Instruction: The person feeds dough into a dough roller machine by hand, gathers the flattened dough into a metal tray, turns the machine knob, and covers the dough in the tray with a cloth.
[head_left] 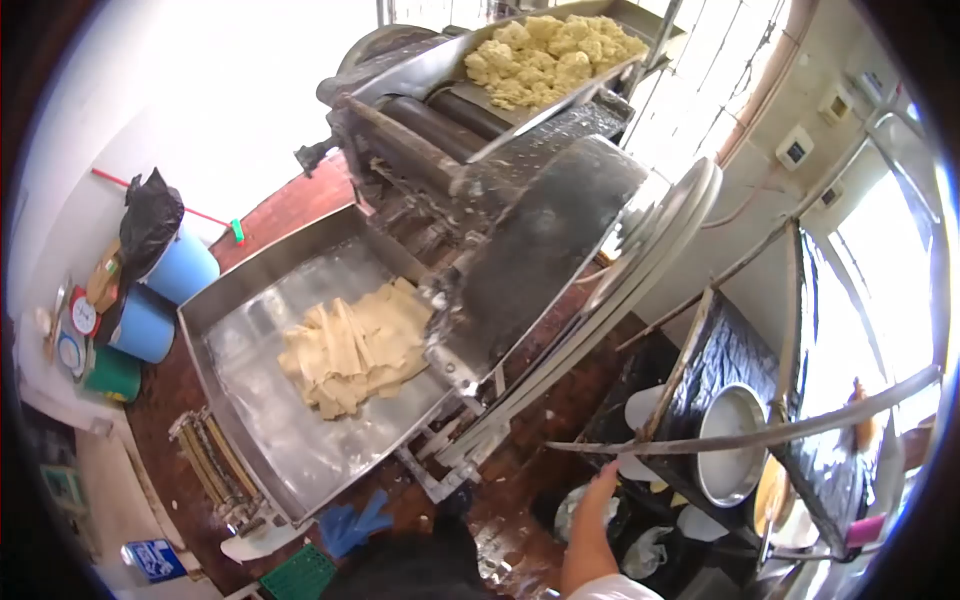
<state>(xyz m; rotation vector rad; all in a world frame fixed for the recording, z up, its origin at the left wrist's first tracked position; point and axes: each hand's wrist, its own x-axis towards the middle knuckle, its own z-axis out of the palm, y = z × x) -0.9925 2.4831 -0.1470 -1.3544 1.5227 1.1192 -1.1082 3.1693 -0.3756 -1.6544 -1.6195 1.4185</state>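
My right hand (603, 484) reaches out at the lower right, beside the wooden bar (745, 436) of a rack. It is close to a white container (634, 466) on the rack; whether it touches or grips anything I cannot make out, as the fingers are small and partly hidden. My left hand is out of view. In front of me, folded sheets of pale dough (355, 345) lie in a metal tray (245, 350) below a roller machine (425, 135). Crumbly yellow dough (550, 58) fills part of the machine's upper tray.
Large pulley wheels (665, 235) flank the machine. A round metal pan (730, 445) stands on the rack among plastic bags. Blue buckets (180, 265) line the left wall. Near my feet are a crumpled blue item (355, 524) and a green crate (298, 573).
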